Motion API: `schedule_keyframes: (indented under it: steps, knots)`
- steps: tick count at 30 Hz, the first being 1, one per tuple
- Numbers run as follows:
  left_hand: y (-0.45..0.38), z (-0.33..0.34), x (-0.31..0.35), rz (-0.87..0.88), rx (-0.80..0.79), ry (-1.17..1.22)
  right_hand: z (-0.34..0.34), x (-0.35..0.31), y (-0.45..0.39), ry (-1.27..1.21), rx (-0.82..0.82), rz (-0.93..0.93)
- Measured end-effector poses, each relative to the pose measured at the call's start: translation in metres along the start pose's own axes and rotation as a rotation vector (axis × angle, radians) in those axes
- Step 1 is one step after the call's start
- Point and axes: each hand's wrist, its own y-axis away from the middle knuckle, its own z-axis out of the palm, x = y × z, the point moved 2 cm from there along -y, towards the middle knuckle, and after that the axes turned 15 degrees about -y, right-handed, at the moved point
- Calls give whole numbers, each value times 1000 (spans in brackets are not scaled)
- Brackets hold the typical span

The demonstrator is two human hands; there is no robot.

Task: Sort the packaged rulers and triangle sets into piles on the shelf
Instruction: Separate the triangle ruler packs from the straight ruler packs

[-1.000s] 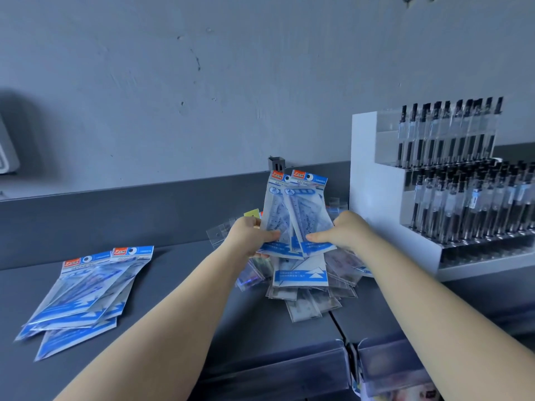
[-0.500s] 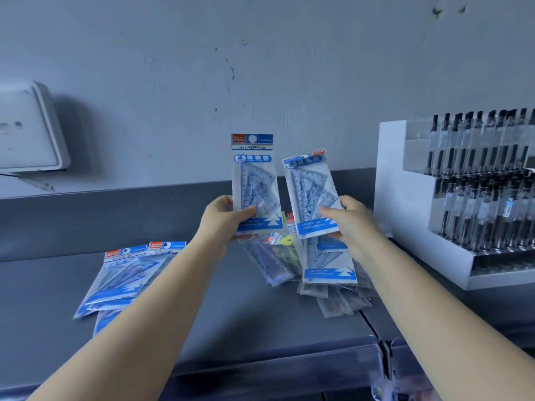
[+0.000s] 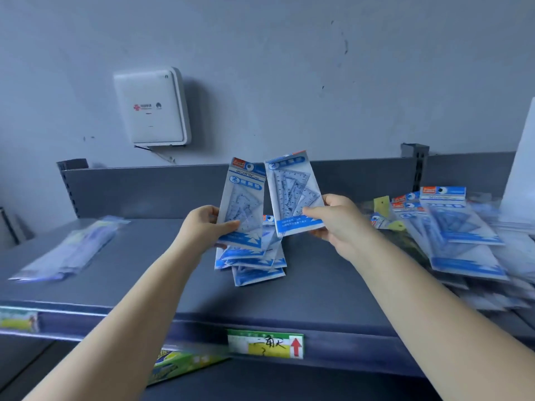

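Open shelf (image 3: 139, 273) surface between the blurry left pile (image 3: 69, 247) and the middle pile (image 3: 254, 261), so there's room to reach in there. More bare gap between the middle pile and the big right heap (image 3: 463, 241). Back panel (image 3: 144, 192) blocks the rear, and a white stand (image 3: 521, 169) walls off the far right.
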Motion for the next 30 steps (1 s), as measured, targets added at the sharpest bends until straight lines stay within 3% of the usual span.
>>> schedule_keyframes:
  steps: [2,6,8,10,13,15,21,25,30]
  knots:
    - [-5,-5,-8,-4,-11,-44,15,4,-2,-1,-22,6]
    - [-12,-6,-24,43,-19,-492,38,9,-7,-24,-30,10]
    - [-15,-9,-30,50,19,-591,47,11,-11,-27,-32,19]
    - [-20,-14,-32,53,18,-574,54,14,-13,76,-39,53]
    - [-25,-20,-31,76,-3,-540,56,21,-11,555,-42,98]
    - [-29,-18,-26,117,3,-555,51,20,-8,744,-9,26]
    - [-20,25,26,317,-43,-543,5,-4,4,886,118,-129]
    - [-2,78,64,373,-188,-462,-50,-23,14,927,249,-198]
    - [12,150,93,362,-366,-588,-128,-35,19,969,367,-184]
